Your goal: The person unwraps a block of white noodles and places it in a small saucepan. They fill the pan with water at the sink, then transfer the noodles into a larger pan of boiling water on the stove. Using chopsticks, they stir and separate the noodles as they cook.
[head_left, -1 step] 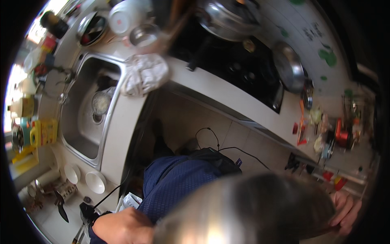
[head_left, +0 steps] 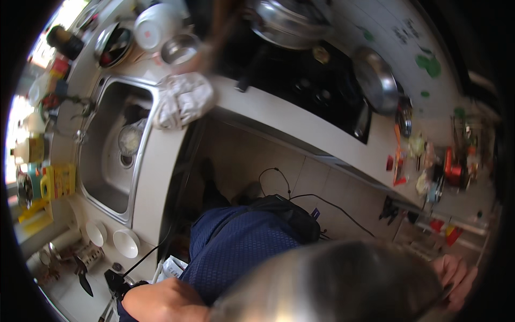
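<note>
silvery metal, rounded and badly blurred: a large metal vessel [head_left: 332,284] fills the lower right of the head view, close to the camera, in front of the wearer's blue garment [head_left: 236,247]. exact kind cannot be told.

changes since the earlier frame: slight. the vessel's upper edge sits a little lower and its left edge a little further right. the sink [head_left: 137,185], cloth [head_left: 185,102] and stove [head_left: 300,80] all show slightly further left, a shift of the whole view; their places relative to one another look the same. a longer run of black cable [head_left: 276,169] shows on the floor.

right hand [head_left: 455,278]: at the vessel's right edge, fingers curled round the rim, grasping it; only a narrow gap between thumb side and fingers, as far as blur allows. same hold as in the earlier frame.

left hand [head_left: 169,300]: at the lower edge, back of the hand up, just beside the vessel's left side. fingers hidden; cannot tell whether they grip it or how far they are open.

around: two white bowls [head_left: 126,243] on the desk [head_left: 147,204] near the sink's lower end; a pan [head_left: 375,80] leans beyond the stove's right side.
</note>
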Demonstrator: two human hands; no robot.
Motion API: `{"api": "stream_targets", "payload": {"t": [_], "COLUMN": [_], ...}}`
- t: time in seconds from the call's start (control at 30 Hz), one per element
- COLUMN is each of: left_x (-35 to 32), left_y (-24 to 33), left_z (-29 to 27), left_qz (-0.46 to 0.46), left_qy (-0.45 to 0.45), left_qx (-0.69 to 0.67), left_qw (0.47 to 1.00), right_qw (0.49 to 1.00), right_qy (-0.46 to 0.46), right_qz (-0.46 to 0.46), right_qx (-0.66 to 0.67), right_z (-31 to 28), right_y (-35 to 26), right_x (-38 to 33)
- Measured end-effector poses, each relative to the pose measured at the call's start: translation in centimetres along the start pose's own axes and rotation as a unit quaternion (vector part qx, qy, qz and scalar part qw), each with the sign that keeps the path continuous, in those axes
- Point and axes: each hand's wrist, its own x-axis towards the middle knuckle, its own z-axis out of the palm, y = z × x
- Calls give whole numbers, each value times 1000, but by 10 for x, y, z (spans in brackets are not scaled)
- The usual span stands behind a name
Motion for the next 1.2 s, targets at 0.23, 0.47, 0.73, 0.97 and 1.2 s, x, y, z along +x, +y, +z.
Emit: {"api": "stream_targets", "payload": {"t": [0.23,0.47,0.73,0.97,1.2], "left_x": [109,207,349,492,587], "left_y": [-6,-14,-63,-124,-181], "left_z": [51,78,45,-34,-73], "left_qz": [-47,-205,-251,-204,-195], "left_qy": [-195,-205,78,126,130], "left_qx": [13,-93,23,207,284], "left_qw": [980,953,965,949,930], "right_qw": [973,970,893,940,912], "right_qy": [-163,221,380,194,51], "right_qz": [32,-85,107,200,206], "right_qx": [161,-61,-216,-198,-351], "right_z": [-133,-186,-255,-304,-346], "right_y": [-86,-137,-27,162,300], "right_x": [-13,-68,-50,36,71]}}
